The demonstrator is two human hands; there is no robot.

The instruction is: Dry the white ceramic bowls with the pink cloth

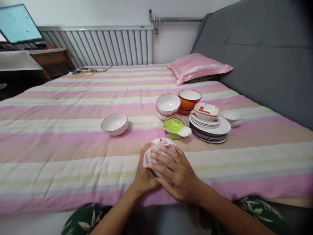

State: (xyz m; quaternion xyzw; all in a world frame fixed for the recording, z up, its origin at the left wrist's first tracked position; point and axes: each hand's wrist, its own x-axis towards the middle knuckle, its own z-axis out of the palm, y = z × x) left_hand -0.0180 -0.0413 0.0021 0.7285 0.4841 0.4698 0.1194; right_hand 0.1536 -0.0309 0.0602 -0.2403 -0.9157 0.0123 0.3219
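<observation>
Near the bed's front edge, my left hand [146,174] grips a white dish [169,141] with a red mark near its rim. Most of that dish is covered, so its full shape cannot be made out. Over it lies a pale pink cloth [148,158], pressed down by the fingers of my right hand [179,174]. Just beyond my hands sits a green and white leaf-shaped dish [174,126], in front of a pink-rimmed bowl. A single white bowl with a red rim [114,124] stands apart on the left.
White bowls [168,104] and orange bowls [186,103] are stacked behind the green dish. To their right, plates [222,127] carry rectangular dishes [206,110], beside small white dishes [230,116]. A pink pillow [198,67] and cables [90,70] lie farther back on the striped bed [73,140].
</observation>
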